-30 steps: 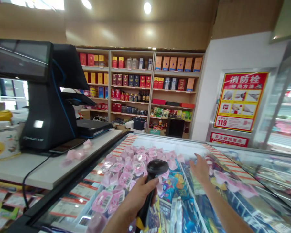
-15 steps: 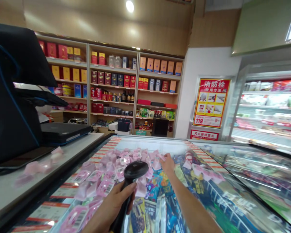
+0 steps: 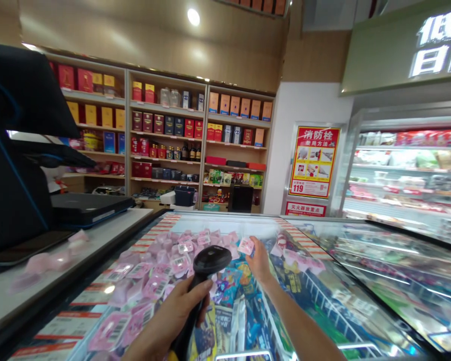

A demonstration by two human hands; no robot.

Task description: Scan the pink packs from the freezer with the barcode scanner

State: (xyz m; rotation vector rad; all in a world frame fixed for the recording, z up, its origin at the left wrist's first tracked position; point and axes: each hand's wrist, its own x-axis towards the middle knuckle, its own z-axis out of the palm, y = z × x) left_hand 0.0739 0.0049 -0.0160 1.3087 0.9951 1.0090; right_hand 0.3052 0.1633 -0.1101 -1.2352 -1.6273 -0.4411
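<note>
My left hand (image 3: 186, 306) is wrapped around the handle of a black barcode scanner (image 3: 212, 259), its head tilted up and to the right. In my right hand (image 3: 258, 261), pinched between thumb and fingers, is a small pink cup with a barcode label (image 3: 245, 246). Many similar pink cups (image 3: 161, 286) with labelled lids lie spread over the glass top of a freezer, left of and behind the scanner. Blue and yellow packets (image 3: 225, 321) show through the glass beneath my hands.
A black point-of-sale terminal (image 3: 30, 150) stands on the white counter (image 3: 108, 235) at left, with a few pink cups (image 3: 48, 261) beside it. More pink cups (image 3: 300, 258) lie to the right. Shelves of boxed goods (image 3: 165, 123) line the back wall; a refrigerated display (image 3: 409, 175) is at right.
My right hand has lifted the pink cup slightly and turned its barcode label into view. The scanner stays in my left hand. The whole view has shifted a little to the right.
</note>
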